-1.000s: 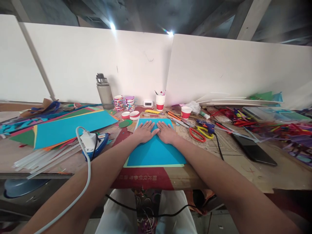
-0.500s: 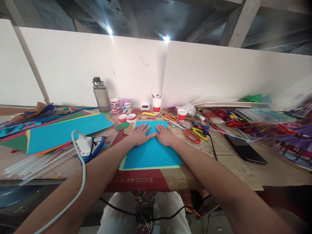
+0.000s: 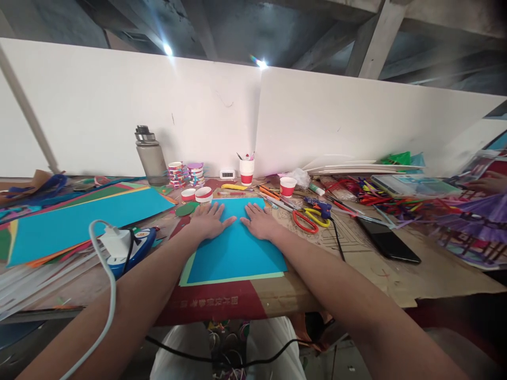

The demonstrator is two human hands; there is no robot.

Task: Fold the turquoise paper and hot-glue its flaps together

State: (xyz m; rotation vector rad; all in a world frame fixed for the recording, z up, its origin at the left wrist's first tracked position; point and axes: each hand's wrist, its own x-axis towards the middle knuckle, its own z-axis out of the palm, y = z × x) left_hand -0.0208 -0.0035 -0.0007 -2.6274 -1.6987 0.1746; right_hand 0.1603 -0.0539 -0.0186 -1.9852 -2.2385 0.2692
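Observation:
A sheet of blue paper (image 3: 237, 258) lies in front of me on a red and brown cardboard surface. The edge of a pale green sheet (image 3: 186, 279) shows beneath it. My left hand (image 3: 209, 220) rests flat near the blue sheet's left edge, fingers spread. On the right part of the same sheet my right hand (image 3: 258, 221) lies flat, its fingers pointing away from me. Neither hand grips anything. Just beyond my left fingers is a green paper disc (image 3: 187, 209).
Right of my hands lie scissors (image 3: 304, 221), a blue glue gun (image 3: 320, 207) and a black phone (image 3: 388, 241). A power strip (image 3: 130, 250) and more coloured paper (image 3: 87, 219) are at left. Paper cups (image 3: 288, 186) and a bottle (image 3: 151, 158) stand further back.
My hands have moved apart over the blue paper, the left one toward its left edge. The whole view has shifted slightly to the right, and another person's hand shows at the far right.

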